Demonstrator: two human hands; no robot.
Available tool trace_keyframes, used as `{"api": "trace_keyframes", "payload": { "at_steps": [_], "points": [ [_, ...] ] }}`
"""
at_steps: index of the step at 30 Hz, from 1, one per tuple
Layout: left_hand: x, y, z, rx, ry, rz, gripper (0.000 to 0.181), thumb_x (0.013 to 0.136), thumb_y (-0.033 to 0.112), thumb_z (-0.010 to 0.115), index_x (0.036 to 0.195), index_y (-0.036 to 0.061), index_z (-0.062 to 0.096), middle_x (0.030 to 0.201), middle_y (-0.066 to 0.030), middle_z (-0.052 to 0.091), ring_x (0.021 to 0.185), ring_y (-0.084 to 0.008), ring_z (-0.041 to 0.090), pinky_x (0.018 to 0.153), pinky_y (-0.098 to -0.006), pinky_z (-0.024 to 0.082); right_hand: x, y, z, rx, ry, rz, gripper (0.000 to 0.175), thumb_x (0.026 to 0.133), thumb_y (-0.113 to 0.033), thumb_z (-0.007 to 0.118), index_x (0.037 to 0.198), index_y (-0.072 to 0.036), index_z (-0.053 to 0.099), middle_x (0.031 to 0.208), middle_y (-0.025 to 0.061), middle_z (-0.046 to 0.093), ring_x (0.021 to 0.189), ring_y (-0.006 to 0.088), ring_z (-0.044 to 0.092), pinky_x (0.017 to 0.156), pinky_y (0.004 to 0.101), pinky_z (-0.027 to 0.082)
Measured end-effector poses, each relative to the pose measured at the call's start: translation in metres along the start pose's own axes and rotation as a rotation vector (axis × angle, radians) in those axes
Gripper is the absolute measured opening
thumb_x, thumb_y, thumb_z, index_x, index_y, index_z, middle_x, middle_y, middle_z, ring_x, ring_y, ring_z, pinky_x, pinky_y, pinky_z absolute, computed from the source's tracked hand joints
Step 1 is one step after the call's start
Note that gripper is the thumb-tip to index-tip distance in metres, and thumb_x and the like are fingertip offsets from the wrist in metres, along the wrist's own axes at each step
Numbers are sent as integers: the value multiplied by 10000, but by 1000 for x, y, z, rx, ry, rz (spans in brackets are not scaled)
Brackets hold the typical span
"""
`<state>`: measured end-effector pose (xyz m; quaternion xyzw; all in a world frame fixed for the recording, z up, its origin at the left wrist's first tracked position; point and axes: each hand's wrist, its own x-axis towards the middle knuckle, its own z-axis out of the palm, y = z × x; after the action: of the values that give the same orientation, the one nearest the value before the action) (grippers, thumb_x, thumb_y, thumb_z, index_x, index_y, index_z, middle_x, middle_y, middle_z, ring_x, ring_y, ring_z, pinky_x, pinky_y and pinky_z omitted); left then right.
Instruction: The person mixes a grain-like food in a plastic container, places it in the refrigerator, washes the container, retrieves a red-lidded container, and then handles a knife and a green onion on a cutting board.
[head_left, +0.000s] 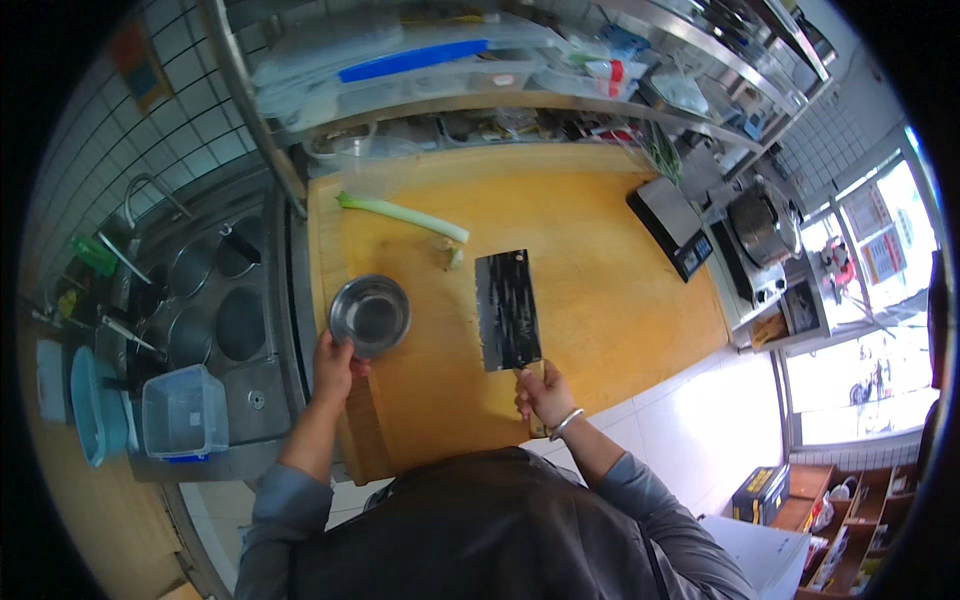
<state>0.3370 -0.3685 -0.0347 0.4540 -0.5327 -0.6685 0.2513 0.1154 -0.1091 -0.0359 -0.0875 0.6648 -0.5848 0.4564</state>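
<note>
My left hand (337, 367) grips the near rim of a round stainless steel bowl (371, 315) at the left side of a wooden worktop (615, 300). In my right hand (545, 396) is the handle of a cleaver (509, 310); its broad dark blade points away from me, over the board. Beyond the bowl lies a leek or large green onion (405, 217), its green end at the left. Small trimmed vegetable pieces (451, 253) rest just below its white end.
Steel cooking wells (241, 322) and a clear plastic tub (185, 412) stand left. A clear round container (376, 165) sits at the back left. A digital scale (671, 225) is at the right, beside a burner with a steel pot (763, 223). Loaded shelves (465, 105) run behind.
</note>
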Motion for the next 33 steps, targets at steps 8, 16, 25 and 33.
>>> {"api": "trace_keyframes", "payload": {
  "at_steps": [8, 16, 25, 33],
  "points": [
    [22, 4, 3, -27, -26, -11, 241, 929, 161, 445, 1125, 22, 449, 770, -116, 614, 542, -162, 607, 452, -256, 504, 21, -38, -77, 59, -49, -39, 130, 927, -190, 479, 881, -80, 426, 567, 33, 457, 408, 157, 464, 409, 292, 414],
    [109, 48, 51, 110, 97, -32, 202, 893, 114, 459, 1057, -3, 450, 728, -119, 625, 540, -170, 624, 427, -265, 487, 57, -44, -54, -80, -163, 55, 125, 909, -159, 496, 936, -71, 412, 578, 40, 458, 413, 151, 446, 418, 294, 411],
    [143, 51, 94, -31, 53, -10, 158, 902, 128, 465, 1009, 12, 461, 736, -106, 627, 548, -170, 634, 405, -258, 479, 66, -63, -43, -187, -217, 39, 207, 909, -144, 488, 1075, -40, 421, 592, 31, 465, 429, 128, 459, 402, 272, 425],
    [140, 54, 73, -11, 187, -119, 100, 886, 109, 474, 913, 26, 523, 716, -95, 616, 486, -145, 584, 401, -253, 472, 125, -118, -42, -509, -414, 51, 241, 900, -144, 500, 1049, 23, 412, 582, 32, 449, 436, 119, 453, 386, 270, 390]
  ]
}}
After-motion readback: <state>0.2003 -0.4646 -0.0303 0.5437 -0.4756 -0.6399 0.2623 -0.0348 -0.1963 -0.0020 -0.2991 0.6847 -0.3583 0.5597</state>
